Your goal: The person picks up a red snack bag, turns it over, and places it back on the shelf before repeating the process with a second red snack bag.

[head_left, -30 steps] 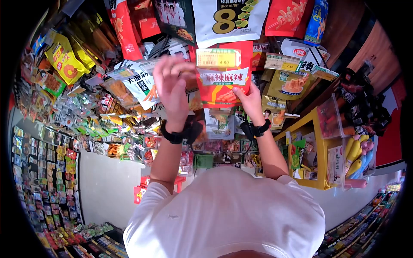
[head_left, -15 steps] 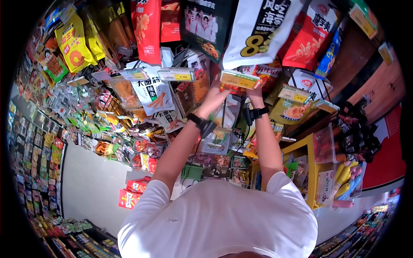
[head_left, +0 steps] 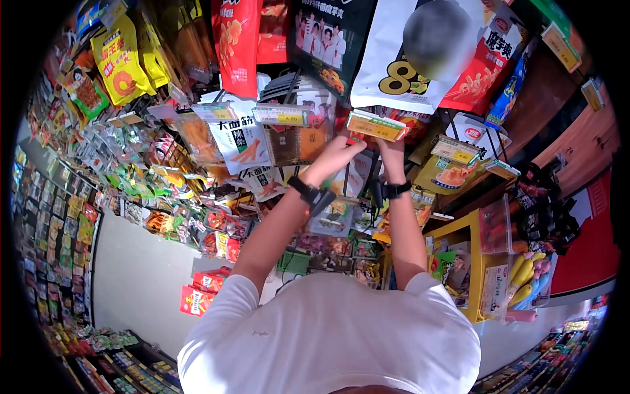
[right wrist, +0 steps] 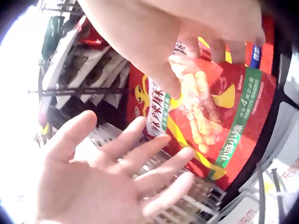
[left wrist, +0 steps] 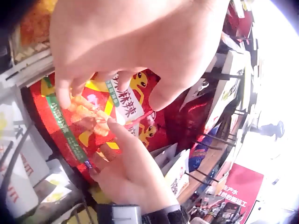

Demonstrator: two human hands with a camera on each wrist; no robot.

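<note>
Both of my hands are raised to a rack of hanging snack packs. My right hand (head_left: pixel 392 154) holds a red snack pack (right wrist: pixel 219 116) printed with orange sticks and a green stripe, thumb in front and fingers over its top (right wrist: pixel 196 51). The pack hangs behind a yellow price tag (head_left: pixel 375 126) and is mostly hidden in the head view. My left hand (head_left: pixel 335 154) hovers just beside it with fingers spread and holds nothing (right wrist: pixel 103 182). The left wrist view shows that spread hand (left wrist: pixel 112 70) above the pack (left wrist: pixel 79 126), with the right hand (left wrist: pixel 131 172) below.
Hooks crowded with snack packs surround the spot: a white bag marked 8 (head_left: pixel 400 72), red bags (head_left: pixel 233 39), yellow bags (head_left: pixel 118 62). A yellow bin rack (head_left: pixel 472 230) stands at the right. Low shelves (head_left: pixel 59 249) line the left beside grey floor (head_left: pixel 144 276).
The red pack was held out in front of the rack; it has since gone in behind the yellow price tag. Both hands have reached further in, and the left hand has opened beside it.
</note>
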